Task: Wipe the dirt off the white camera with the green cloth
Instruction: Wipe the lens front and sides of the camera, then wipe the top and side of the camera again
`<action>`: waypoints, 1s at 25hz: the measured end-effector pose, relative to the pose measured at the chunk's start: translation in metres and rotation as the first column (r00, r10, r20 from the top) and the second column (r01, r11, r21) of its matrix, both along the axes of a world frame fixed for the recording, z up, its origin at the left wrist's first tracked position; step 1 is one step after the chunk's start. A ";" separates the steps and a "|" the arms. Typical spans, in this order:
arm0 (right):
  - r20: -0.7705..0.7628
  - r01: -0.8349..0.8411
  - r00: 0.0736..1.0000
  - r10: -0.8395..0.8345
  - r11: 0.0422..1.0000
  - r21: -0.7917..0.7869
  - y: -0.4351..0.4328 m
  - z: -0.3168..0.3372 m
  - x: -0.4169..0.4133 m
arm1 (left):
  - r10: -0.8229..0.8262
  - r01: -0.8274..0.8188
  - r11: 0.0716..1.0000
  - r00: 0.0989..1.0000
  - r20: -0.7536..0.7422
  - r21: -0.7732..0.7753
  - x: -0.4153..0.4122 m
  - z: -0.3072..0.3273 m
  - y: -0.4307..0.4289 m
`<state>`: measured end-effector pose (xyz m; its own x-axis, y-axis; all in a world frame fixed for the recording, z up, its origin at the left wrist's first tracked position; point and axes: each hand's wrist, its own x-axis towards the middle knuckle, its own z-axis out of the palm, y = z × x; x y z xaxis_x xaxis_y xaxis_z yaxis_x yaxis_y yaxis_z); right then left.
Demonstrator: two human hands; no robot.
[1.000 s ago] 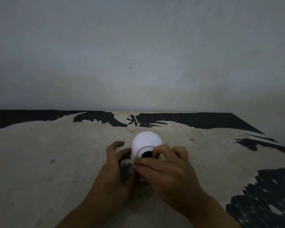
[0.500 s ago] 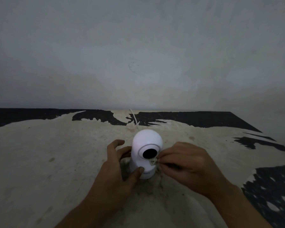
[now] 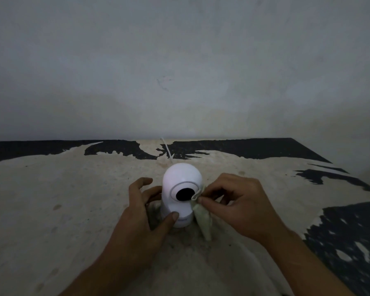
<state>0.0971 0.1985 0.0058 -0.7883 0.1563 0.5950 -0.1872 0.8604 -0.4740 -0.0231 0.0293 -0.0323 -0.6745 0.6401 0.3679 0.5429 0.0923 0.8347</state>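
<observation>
Right hand: the right hand (image 3: 241, 201) sits at 3 o'clock of the white camera (image 3: 181, 194), thumb and forefinger pinched together on a fold of the green cloth (image 3: 202, 216). The pinch makes a small firm point, which I judge suits working along the lens ring.
Left hand: the left hand (image 3: 140, 212) is at 9 o'clock of the camera, fingers curled behind the body and the thumb (image 3: 173, 216) pressed on the lower front. It clamps the camera so the rubbing does not tip or turn it.
Cloth: the pinched end touches the camera's right side beside the dark lens (image 3: 183, 193); the rest hangs down to the table at about 5 o'clock of the base.
Camera: upright near the middle of the table (image 3: 51, 199), lens facing the person, a thin white cable (image 3: 167, 149) leaving at 12 o'clock towards the wall (image 3: 179, 60).
Table: pale and worn, with dark patches along the far edge and at right.
Change: a second ago the right hand covered the camera's lower front, cloth bunched under it; now it has drawn out to the side, the front is bare and the cloth trails free. The left hand's hold is much the same.
Stage: wiping seems under way, at the right flank.
</observation>
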 end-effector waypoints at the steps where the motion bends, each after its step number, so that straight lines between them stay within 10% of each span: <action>1: 0.021 -0.002 1.000 0.002 1.000 -0.017 -0.003 -0.002 -0.001 | -0.001 0.001 1.000 1.000 0.002 -0.002 0.000 0.000 0.000; 19: 0.255 0.025 0.967 0.024 0.982 -0.186 -0.002 -0.009 -0.003 | 0.006 -0.006 1.000 1.000 -0.010 -0.008 0.001 0.000 -0.001; 25: -0.044 0.013 0.998 -0.043 0.853 -0.522 0.004 -0.003 -0.004 | -0.003 0.003 1.000 1.000 -0.016 -0.013 0.001 0.000 0.000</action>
<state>0.0928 0.2023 0.0028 -0.7493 0.4765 0.4598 -0.2035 0.4951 -0.8447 -0.0224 0.0291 -0.0323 -0.6666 0.6469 0.3703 0.5567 0.1017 0.8245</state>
